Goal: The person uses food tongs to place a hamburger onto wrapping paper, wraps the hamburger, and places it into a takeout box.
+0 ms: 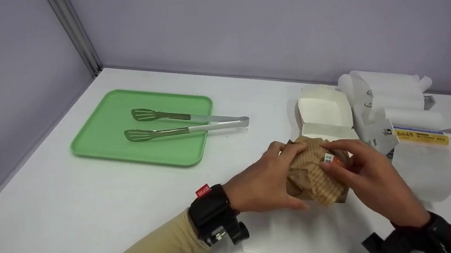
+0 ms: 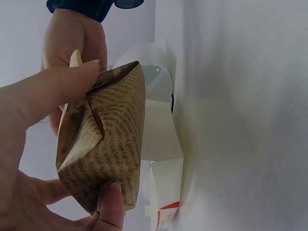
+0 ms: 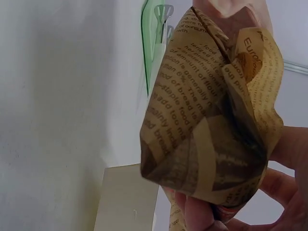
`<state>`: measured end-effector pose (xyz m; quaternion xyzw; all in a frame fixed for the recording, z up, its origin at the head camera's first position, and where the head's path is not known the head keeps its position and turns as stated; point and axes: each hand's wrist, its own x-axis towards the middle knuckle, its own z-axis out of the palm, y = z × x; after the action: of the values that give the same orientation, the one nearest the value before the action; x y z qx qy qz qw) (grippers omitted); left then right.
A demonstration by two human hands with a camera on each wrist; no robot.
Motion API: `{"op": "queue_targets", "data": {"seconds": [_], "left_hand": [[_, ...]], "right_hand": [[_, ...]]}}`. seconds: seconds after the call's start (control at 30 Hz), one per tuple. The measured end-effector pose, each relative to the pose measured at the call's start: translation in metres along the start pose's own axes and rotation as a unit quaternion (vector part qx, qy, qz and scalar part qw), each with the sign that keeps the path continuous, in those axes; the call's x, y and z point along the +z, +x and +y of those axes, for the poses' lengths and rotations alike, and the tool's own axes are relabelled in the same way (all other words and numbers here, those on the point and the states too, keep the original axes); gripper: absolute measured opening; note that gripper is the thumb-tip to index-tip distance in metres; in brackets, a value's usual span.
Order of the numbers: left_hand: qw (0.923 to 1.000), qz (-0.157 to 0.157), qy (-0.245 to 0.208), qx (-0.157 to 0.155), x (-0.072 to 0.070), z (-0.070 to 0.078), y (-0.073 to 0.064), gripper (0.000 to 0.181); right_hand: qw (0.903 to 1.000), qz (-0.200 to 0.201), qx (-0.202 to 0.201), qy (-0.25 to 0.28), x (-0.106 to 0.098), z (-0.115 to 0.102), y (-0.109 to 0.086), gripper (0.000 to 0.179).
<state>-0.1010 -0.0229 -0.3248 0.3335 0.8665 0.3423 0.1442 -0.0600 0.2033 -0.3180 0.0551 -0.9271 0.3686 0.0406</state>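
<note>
A bundle wrapped in brown printed paper [image 1: 304,161] is held up between both hands, in front of an open white takeout box [image 1: 325,109]. My left hand [image 1: 262,180] grips its left side, fingers behind and thumb low at the near edge; the left wrist view shows these fingers curled round the printed paper [image 2: 118,134]. On the other side, my right hand [image 1: 372,175] has index finger and thumb at the paper beside a white and orange sticker [image 1: 334,159]. Folded, loose paper edges [image 3: 262,82] stand up in the right wrist view. Whatever lies inside the wrapping is hidden.
At the left lies a green tray [image 1: 102,146], with metal tongs [image 1: 221,126] resting across it and their joined end past its right rim. A rack of white rolls [image 1: 426,171] with a yellow label stands close on the right. Walls rise behind and left.
</note>
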Motion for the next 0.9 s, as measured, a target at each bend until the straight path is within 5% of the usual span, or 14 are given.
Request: {"op": "queue_targets", "data": {"seconds": [0.3, 0.73, 0.9], "left_hand": [[0.9996, 0.028, 0.001, 0.009, 0.001, 0.002, 0.016, 0.098], [0.9942, 0.107, -0.004, 0.011, 0.002, 0.007, 0.042, 0.086], [0.9917, 0.125, -0.027, 0.018, 0.004, 0.009, 0.055, 0.081]], "right_hand": [[0.9992, 0.033, -0.004, -0.019, -0.003, 0.001, 0.008, 0.029], [0.9991, 0.007, -0.013, -0.04, -0.023, 0.003, 0.019, 0.055], [0.9969, 0.027, -0.027, -0.068, -0.025, 0.004, 0.022, 0.056]]}}
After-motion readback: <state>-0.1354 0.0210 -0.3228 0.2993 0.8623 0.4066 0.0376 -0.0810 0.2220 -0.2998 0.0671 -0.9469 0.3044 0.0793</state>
